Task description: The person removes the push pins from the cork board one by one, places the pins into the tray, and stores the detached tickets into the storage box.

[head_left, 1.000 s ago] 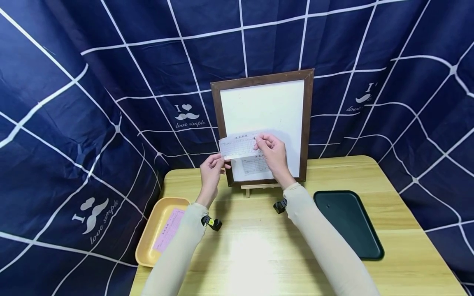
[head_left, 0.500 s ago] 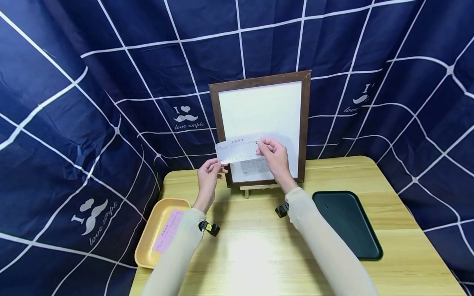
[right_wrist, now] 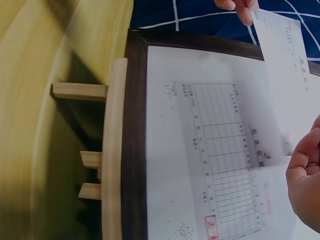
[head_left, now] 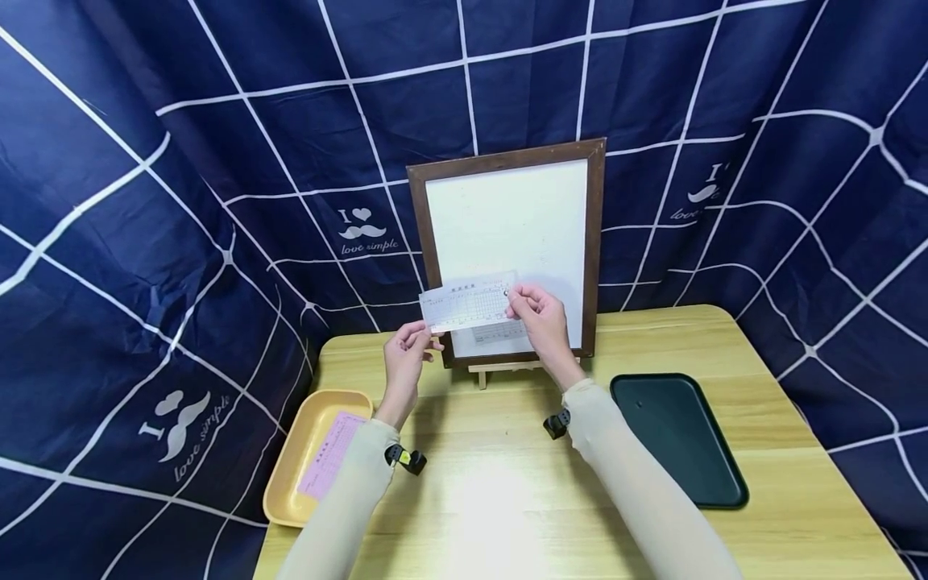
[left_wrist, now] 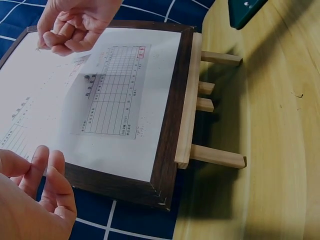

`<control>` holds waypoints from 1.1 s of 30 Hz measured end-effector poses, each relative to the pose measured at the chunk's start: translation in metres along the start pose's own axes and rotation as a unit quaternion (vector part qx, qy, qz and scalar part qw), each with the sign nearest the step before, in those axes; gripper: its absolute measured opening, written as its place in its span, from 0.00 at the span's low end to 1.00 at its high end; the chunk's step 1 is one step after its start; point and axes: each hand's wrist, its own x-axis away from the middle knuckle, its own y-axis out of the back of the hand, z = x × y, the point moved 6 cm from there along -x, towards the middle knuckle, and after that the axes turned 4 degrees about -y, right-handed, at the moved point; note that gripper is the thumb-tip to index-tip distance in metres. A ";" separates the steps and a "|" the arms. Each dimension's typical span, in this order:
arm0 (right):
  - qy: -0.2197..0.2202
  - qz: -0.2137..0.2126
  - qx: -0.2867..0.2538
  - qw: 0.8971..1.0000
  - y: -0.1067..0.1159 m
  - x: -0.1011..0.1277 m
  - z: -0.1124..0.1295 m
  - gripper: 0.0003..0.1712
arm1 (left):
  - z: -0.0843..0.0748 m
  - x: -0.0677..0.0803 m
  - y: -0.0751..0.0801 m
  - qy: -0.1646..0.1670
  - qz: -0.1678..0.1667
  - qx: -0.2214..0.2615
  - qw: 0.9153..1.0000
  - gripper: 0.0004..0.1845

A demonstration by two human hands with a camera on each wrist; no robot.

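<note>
A white printed form slip (head_left: 460, 306) is held up in front of a wood-framed whiteboard (head_left: 507, 213). My left hand (head_left: 406, 362) pinches its lower left corner between thumb and fingers. At the slip's right end, my right hand (head_left: 547, 326) pinches its edge, with a small dark round spot right at the fingertips. Behind the slip, a second printed form (right_wrist: 220, 145) lies against the board's lower part, partly hidden in the head view. A small dark pin-like thing (right_wrist: 267, 156) shows near that form's title in the right wrist view.
The board leans on a small wooden easel (right_wrist: 114, 140) at the table's back. On the left stands a yellow tray (head_left: 283, 475) with a pink printed slip (head_left: 331, 455). A dark green tray (head_left: 681, 435) lies at the right. Blue gridded curtain surrounds the table.
Both hands have lowered the slip slightly over the board, so it now covers more of the form behind it. The left hand has shifted a little left and down.
</note>
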 end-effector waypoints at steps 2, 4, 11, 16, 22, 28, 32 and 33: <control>0.000 0.002 -0.002 1.000 0.000 0.002 -0.002 0.15 | 0.001 0.001 0.001 -0.001 0.000 0.001 1.000 0.04; 0.001 0.001 -0.003 1.000 0.001 0.004 -0.003 0.15 | 0.002 0.002 0.002 0.000 0.000 0.002 1.000 0.04; 0.001 0.000 -0.010 1.000 0.005 0.008 -0.011 0.16 | 0.007 0.005 0.008 0.007 -0.009 0.009 1.000 0.05; -0.006 0.003 -0.007 1.000 0.007 0.010 -0.016 0.18 | 0.011 0.008 0.014 0.017 -0.017 0.012 1.000 0.06; -0.002 -0.010 -0.013 1.000 0.014 0.013 -0.023 0.16 | 0.015 0.011 0.020 0.021 -0.020 0.010 1.000 0.06; -0.003 -0.011 -0.012 1.000 0.021 0.015 -0.030 0.17 | 0.016 0.014 0.027 0.019 -0.025 0.004 1.000 0.04; -0.007 -0.016 -0.008 1.000 0.026 0.017 -0.032 0.17 | 0.017 0.015 0.032 0.018 -0.027 -0.006 0.999 0.05; -0.009 -0.018 -0.007 1.000 0.027 0.017 -0.034 0.17 | 0.018 0.016 0.034 0.018 -0.027 -0.006 0.999 0.05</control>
